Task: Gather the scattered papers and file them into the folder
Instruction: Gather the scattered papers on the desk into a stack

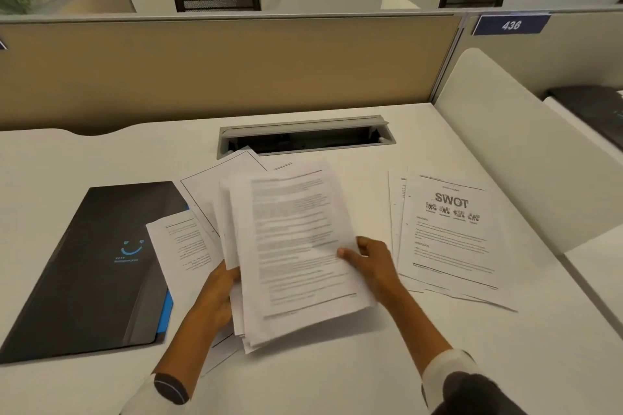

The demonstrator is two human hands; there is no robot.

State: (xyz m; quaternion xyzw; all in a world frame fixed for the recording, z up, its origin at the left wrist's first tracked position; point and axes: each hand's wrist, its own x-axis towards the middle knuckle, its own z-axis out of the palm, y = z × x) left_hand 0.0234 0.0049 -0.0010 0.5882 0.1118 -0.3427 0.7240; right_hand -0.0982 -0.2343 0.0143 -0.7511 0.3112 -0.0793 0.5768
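A thick stack of printed papers [293,246] is lifted above the middle of the white desk [337,374]. My left hand [215,296] grips its lower left edge. My right hand [371,263] pinches its right edge, thumb on top. A black folder [91,266] with a blue smile logo lies shut to the left, a blue tab showing at its lower right. Loose sheets [183,246] lie between folder and stack, one overlapping the folder's corner. A second pile topped by a SWOT page [451,232] lies to the right.
A grey cable tray [303,135] with its lid open is set into the desk behind the papers. A tan partition [219,71] closes the back, and a white divider [515,152] rises on the right. Chairs and plants stand beyond.
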